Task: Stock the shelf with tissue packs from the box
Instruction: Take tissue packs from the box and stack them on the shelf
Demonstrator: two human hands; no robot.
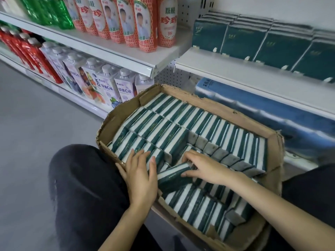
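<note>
Tissue pack (173, 176): dark green with a white side, lying slantwise across the packs below it, in the near half of the box, lower centre of the frame.
Right hand (204, 169): reaches in from the lower right; its fingers are curled over the far right end of the pack with the thumb on the near side, so it is clamped on that pack.
Left hand (140, 176): lies flat with straight, slightly spread fingers on the packs at the box's left wall, holding nothing; its forefinger side is just beside the pack's left end.
Packed rows (181, 124): green and white packs stand on edge in tight rows; there is a sunken gap in the middle, between the hands and the far rows.
Box (217, 108): open brown cardboard with torn edges, centre of the frame, in front of the shelving.
Shelf (235, 69): white, upper right.
Shelved packs (253, 42): green packs already standing side by side on that shelf.
Blue bundles (262, 113): on the level below, right of the frame, blurred.
Drinks: orange bottles (145, 24) upper left; cartons (108, 84) one shelf lower.
Knee (81, 178): dark trousers, lower left, touching the box's left wall.
Floor (27, 124): grey, left.
</note>
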